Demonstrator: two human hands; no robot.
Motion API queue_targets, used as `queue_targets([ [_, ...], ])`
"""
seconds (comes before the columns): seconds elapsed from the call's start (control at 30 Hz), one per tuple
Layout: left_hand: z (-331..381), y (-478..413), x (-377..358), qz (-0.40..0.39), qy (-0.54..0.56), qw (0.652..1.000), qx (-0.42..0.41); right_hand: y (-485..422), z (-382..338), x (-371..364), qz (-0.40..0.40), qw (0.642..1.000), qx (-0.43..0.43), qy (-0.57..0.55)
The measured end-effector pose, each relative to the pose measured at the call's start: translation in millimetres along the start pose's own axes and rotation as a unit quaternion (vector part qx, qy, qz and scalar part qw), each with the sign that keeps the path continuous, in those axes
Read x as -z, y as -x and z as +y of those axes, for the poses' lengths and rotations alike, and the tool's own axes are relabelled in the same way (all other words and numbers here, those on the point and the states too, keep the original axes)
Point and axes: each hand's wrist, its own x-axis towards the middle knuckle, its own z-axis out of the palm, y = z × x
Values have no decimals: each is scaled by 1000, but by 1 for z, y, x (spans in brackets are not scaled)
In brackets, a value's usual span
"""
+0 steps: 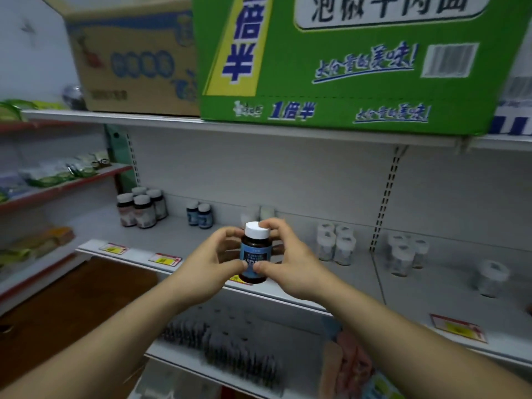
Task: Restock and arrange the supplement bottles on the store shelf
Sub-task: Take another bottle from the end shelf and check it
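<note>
Head view shows a dark amber supplement bottle with white cap and blue label (254, 253) upright, long axis vertical, held between both hands just before the grey metal shelf (184, 240). Left hand (211, 262) clamps it from nine o'clock, right hand (283, 254) from three; two small blue-labelled bottles (199, 214) stand at eleven o'clock.

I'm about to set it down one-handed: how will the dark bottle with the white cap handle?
The dark bottle looks rigid and smooth, so probably slippery; both hands grip it now. It is taller than wide, so it may tip if nudged. On its side, the round body would likely roll.
</note>
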Motion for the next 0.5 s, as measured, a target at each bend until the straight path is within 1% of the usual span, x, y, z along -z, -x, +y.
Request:
queue_targets([
  [0.13,-26,-6,59,10,-75,997,20,-42,-2,-54,-2,1000,-8,-10],
  [0.2,-38,-15,81,14,-93,995,34,-63,2,-73,-2,1000,-12,-7],
  [0.33,-66,-39,112,15,-91,994,57,-108,19,-105,-5,1000,-21,10],
  [0.5,-108,-88,145,18,-88,990,107,-172,55,-136,-17,998,-38,50],
])
